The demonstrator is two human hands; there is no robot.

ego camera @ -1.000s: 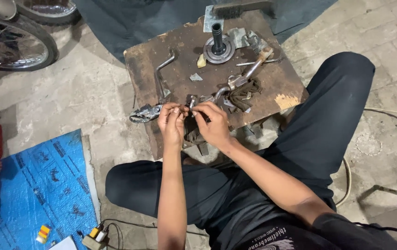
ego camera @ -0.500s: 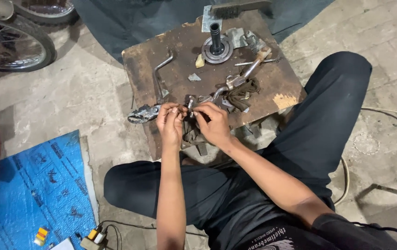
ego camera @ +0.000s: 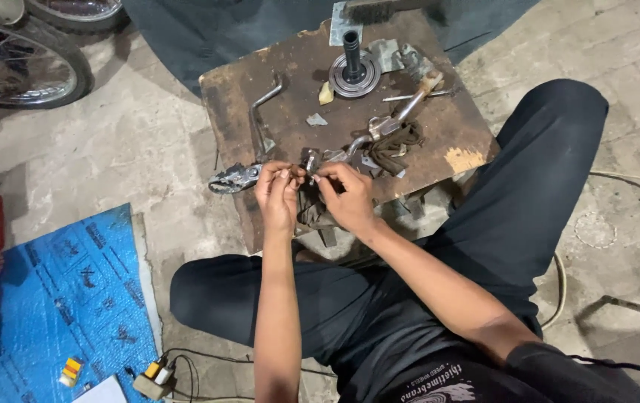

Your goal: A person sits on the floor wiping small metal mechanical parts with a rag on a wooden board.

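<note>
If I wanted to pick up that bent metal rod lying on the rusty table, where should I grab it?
Grab the bent metal rod by its long straight middle, coming down from above. It lies flat on the work table with bare surface on either side, so fingers should fit around it there. The cranked top end and the lower end near the pliers look more awkward.

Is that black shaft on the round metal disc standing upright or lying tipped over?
Upright. The black shaft rises straight from the centre of the round disc, which lies flat on the wooden board.
</note>
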